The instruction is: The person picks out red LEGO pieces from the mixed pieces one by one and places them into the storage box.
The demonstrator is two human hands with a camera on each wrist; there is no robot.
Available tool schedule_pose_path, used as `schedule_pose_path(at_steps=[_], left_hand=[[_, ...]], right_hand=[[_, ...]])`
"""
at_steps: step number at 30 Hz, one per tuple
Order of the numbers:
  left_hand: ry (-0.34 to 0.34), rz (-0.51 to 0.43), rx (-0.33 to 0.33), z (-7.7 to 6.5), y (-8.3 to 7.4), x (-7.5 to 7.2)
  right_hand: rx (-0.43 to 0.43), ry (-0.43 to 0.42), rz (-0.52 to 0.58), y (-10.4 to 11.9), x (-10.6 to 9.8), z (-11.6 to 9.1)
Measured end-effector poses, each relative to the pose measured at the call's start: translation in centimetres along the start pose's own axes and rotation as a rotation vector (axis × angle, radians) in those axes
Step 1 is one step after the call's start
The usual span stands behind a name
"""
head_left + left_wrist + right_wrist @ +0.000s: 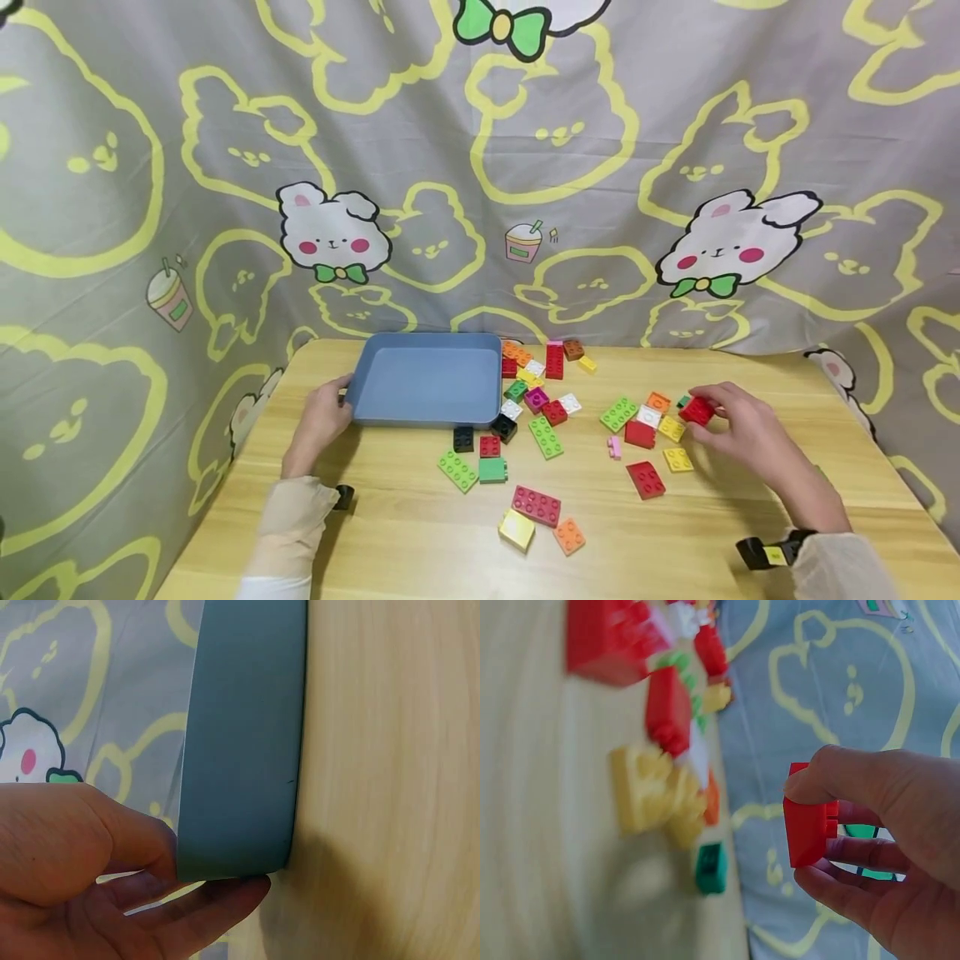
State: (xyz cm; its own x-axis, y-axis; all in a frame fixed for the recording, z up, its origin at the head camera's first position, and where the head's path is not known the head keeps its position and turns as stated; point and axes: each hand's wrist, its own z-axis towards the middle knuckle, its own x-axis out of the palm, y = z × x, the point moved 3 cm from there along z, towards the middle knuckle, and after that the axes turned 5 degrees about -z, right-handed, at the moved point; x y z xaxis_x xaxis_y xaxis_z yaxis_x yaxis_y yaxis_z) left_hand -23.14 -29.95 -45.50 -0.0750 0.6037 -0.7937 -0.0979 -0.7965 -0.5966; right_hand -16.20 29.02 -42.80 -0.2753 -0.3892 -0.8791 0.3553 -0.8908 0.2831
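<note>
Two bare hands reach over a wooden table [405, 542]. The right hand [750, 432] grasps a red brick [697, 411], pinched between thumb and fingertips and raised off the tabletop, its studs facing the palm. Near it on the table lie a small green brick [711, 868] and a yellow brick [672, 428]. The left hand [318, 423] grips the left side of a blue-grey tray [427, 383], thumb at the rim.

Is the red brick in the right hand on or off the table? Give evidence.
Off: the right wrist view shows the right hand pinching the red brick, with curtain visible between brick and table.
</note>
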Motion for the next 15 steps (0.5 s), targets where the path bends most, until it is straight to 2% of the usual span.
schedule_pose_path(at_steps=[5,10,15], left_hand=[[0.005,-0.015,-0.014,-0.1,-0.2,0.5],[0.006,-0.048,-0.029,-0.2,-0.2,0.6],[0.000,-0.041,-0.024,-0.1,-0.4,0.6]], right_hand=[[-0.034,-0.009,0.027,1.9,0.3,2.0],[-0.046,0.038,0.057,4.5,1.1,4.4],[-0.075,0.077,0.059,7.2,2.2,6.8]])
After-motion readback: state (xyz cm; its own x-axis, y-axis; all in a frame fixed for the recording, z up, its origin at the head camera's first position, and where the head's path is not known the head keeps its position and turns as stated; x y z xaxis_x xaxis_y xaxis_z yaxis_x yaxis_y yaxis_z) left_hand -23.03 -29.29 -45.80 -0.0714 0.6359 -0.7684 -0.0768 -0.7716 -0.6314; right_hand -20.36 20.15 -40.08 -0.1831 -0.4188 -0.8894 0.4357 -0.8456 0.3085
